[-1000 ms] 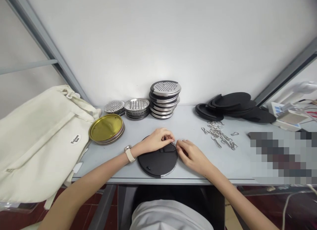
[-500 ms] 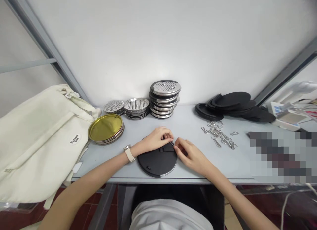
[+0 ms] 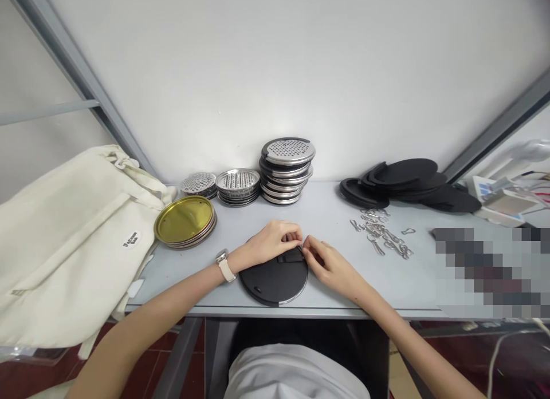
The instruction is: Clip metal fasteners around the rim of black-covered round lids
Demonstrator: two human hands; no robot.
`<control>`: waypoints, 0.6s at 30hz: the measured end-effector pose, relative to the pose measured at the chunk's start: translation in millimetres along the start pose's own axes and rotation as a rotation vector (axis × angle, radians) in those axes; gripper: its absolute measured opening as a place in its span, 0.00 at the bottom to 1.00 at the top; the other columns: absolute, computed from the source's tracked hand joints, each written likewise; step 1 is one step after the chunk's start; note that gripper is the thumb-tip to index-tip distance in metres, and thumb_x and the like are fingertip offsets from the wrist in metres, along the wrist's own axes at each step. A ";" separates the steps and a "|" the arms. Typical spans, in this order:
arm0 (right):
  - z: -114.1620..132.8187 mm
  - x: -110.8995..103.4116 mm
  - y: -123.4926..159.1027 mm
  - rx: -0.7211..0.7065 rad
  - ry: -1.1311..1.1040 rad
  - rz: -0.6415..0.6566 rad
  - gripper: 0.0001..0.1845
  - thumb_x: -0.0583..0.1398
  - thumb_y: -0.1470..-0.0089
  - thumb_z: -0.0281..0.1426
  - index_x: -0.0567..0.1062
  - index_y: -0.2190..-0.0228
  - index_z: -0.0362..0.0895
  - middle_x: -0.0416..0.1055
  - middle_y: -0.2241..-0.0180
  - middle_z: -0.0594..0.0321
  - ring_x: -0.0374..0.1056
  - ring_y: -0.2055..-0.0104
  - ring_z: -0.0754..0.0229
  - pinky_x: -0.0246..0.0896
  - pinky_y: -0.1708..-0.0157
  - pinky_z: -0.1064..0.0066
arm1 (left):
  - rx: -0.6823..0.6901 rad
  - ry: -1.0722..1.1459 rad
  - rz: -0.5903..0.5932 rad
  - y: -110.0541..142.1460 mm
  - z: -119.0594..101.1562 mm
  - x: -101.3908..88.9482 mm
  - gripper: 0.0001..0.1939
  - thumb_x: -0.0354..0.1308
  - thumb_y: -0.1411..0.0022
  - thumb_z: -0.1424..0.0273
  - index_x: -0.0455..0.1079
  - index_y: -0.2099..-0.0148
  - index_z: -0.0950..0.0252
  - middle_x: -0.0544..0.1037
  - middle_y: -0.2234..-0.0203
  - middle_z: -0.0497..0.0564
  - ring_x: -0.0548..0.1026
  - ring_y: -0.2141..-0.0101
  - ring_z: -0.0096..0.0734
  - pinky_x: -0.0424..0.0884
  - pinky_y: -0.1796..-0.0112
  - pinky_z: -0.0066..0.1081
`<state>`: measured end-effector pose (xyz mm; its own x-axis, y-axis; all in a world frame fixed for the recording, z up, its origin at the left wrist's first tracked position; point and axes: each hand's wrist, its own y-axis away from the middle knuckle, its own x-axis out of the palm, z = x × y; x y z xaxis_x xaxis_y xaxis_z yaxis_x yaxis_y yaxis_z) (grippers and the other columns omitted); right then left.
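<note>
A round black disc (image 3: 275,284) with a silvery rim along its lower right edge lies flat near the table's front edge. My left hand (image 3: 272,240), with a watch (image 3: 223,264) on its wrist, reaches over the disc's upper part, thumb and fingers pinched at its upper right. There the fingertips of my right hand (image 3: 326,260) meet it, also closed in a pinch. Between them a thin silvery bit of a small metal clip barely shows; the fingers hide most of it. Just below is a dark rectangular recess in the disc.
Loose metal clips (image 3: 382,230) lie to the right, before piled black discs (image 3: 404,178). Behind stand assembled grater discs (image 3: 287,170), ridged grater plates (image 3: 238,184) and perforated plates (image 3: 199,184). Gold lids (image 3: 184,220) are stacked beside a cream bag (image 3: 81,238) at left.
Both hands stay pinched at the same spot on the disc, with slight finger movement. The silvery piece between the fingertips shows less than before.
</note>
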<state>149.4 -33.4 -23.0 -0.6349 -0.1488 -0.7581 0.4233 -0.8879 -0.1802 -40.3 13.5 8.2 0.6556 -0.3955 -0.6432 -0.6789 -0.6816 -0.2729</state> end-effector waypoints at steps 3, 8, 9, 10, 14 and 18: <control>0.2 0.3 -1.6 0.013 -0.026 -0.009 0.10 0.47 0.38 0.33 0.59 0.72 0.47 0.61 0.78 0.69 0.58 0.75 0.61 0.52 0.73 0.71 | -0.011 0.033 0.052 0.4 -4.2 -5.3 0.09 0.54 0.37 0.67 0.70 0.64 0.68 0.74 0.70 0.49 0.72 0.70 0.25 0.67 0.66 0.26; 0.6 0.1 -3.0 0.007 -0.048 -0.013 0.09 0.47 0.39 0.31 0.59 0.72 0.47 0.61 0.78 0.69 0.58 0.76 0.62 0.53 0.73 0.72 | 0.003 0.007 0.138 -0.1 -3.7 -12.6 0.21 0.66 0.50 0.60 0.69 0.57 0.66 0.75 0.66 0.51 0.72 0.64 0.31 0.68 0.62 0.29; 0.7 0.0 -3.1 0.009 -0.048 -0.014 0.09 0.47 0.39 0.31 0.60 0.72 0.47 0.61 0.78 0.69 0.58 0.76 0.62 0.53 0.73 0.72 | 0.013 -0.006 0.146 -0.2 -3.0 -13.0 0.22 0.67 0.52 0.60 0.69 0.57 0.66 0.75 0.65 0.51 0.72 0.64 0.31 0.68 0.61 0.30; 0.8 0.0 -3.1 0.009 -0.047 -0.015 0.09 0.47 0.39 0.31 0.60 0.72 0.47 0.61 0.78 0.69 0.58 0.76 0.62 0.53 0.73 0.71 | 0.022 -0.011 0.149 -0.2 -2.3 -12.9 0.23 0.68 0.52 0.60 0.69 0.57 0.66 0.75 0.65 0.51 0.72 0.64 0.31 0.68 0.61 0.30; 0.4 0.5 -3.2 0.007 -0.042 -0.015 0.09 0.47 0.39 0.31 0.59 0.72 0.47 0.60 0.78 0.69 0.57 0.76 0.62 0.52 0.73 0.72 | 0.015 0.014 0.144 0.0 -1.1 -11.2 0.21 0.67 0.51 0.62 0.69 0.57 0.66 0.75 0.66 0.50 0.71 0.65 0.29 0.68 0.63 0.28; -0.3 1.2 -3.5 0.014 -0.057 -0.014 0.09 0.47 0.39 0.31 0.59 0.73 0.47 0.60 0.79 0.69 0.56 0.77 0.63 0.51 0.74 0.72 | 0.013 0.014 0.141 -0.2 -1.1 -9.6 0.21 0.68 0.51 0.63 0.69 0.57 0.66 0.75 0.66 0.50 0.71 0.65 0.28 0.68 0.63 0.28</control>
<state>147.4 -30.4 -23.5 -0.6770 -0.1602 -0.7184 0.4050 -0.8960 -0.1819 -46.1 16.7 15.3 0.5581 -0.4951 -0.6659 -0.7686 -0.6109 -0.1900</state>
